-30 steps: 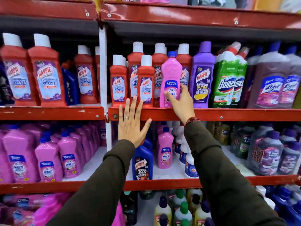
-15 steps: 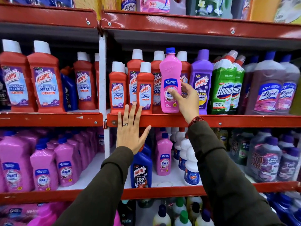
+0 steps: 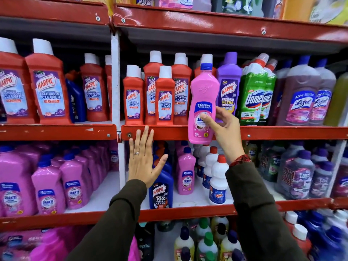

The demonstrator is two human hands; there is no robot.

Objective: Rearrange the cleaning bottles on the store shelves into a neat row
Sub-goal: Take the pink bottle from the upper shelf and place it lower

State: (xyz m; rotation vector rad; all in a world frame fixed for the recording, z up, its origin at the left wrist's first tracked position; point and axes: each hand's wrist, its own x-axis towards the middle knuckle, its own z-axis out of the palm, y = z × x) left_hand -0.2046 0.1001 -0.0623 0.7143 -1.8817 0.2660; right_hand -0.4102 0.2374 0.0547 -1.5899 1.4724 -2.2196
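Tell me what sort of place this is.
Most likely a shop's cleaning-products aisle: red metal shelves in tiers, packed rows of red Harpic bottles and pink Shakti bottles, many identical.

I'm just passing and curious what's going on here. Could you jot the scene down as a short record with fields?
place: store shelves stocked with cleaning bottles
right hand: grips a pink bottle, held in front of the shelf edge
left hand: open and empty, fingers up against the shelf edge
behind the pink bottle: red bottles to its left, purple bottle to its right
shelf below: more pink bottles of the same kind
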